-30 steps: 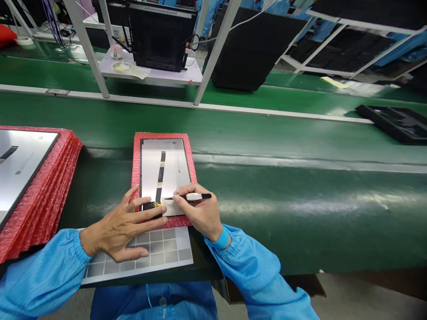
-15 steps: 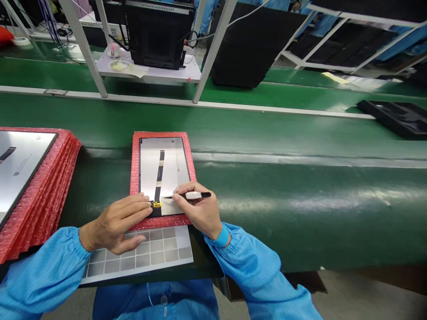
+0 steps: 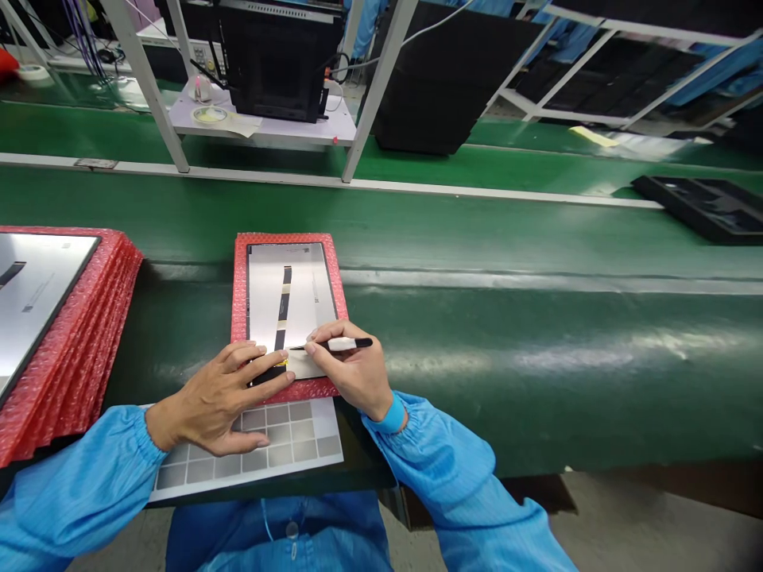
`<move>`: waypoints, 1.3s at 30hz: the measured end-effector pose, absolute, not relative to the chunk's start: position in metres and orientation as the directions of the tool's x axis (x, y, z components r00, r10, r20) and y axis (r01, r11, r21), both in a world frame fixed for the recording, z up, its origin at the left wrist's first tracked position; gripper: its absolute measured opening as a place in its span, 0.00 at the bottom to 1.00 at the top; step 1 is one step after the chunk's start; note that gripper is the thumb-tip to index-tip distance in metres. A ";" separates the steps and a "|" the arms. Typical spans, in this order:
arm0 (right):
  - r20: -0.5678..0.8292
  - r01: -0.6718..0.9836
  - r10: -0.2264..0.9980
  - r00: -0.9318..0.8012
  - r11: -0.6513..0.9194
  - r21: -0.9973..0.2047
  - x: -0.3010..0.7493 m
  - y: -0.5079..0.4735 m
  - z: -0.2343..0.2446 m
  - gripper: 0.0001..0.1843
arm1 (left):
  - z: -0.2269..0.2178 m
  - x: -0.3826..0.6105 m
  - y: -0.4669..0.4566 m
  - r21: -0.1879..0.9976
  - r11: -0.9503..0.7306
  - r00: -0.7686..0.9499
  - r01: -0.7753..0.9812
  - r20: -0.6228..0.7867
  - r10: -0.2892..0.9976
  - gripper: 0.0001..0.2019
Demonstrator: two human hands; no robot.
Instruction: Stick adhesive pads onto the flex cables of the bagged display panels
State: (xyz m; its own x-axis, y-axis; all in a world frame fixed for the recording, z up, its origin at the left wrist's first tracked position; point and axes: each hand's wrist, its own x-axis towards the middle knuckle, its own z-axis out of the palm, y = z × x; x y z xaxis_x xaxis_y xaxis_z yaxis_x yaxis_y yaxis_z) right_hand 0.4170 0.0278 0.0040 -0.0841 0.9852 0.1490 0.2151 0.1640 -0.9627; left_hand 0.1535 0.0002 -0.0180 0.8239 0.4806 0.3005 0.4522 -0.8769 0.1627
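In the head view an LCD panel [image 3: 305, 294] with a silvery back lies on a red bubble-wrap sheet [image 3: 239, 286]. A dark flex cable [image 3: 284, 306] runs down it to a small yellow piece [image 3: 280, 363] at the lower edge. My left hand [image 3: 230, 393] lies with fingers spread over the panel's lower left corner, its fingertips partly covering the yellow piece. My right hand [image 3: 354, 369] pinches a slim pen-like tool [image 3: 342, 344], white in the middle with black ends. Its thin tip points left, close to the cable's lower end; whether it touches is unclear.
A stack of red bubble-wrap sheets [image 3: 95, 334] with another panel [image 3: 44, 294] on top stands at left. A sheet of grey square labels [image 3: 292, 441] lies before me. Beyond are a metal frame [image 3: 381, 87], a black monitor [image 3: 277, 63] and a black tray [image 3: 709, 208].
My left hand has shifted right, its fingers now reaching over the yellow piece and more spread. My right hand with the tool has barely moved. The view has shifted slightly.
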 end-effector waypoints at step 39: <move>-0.010 0.351 0.983 -0.186 0.057 -0.935 0.495 -0.077 -0.021 0.03 | -0.025 0.224 -0.051 0.324 -0.911 0.925 0.257 0.191 0.329 0.31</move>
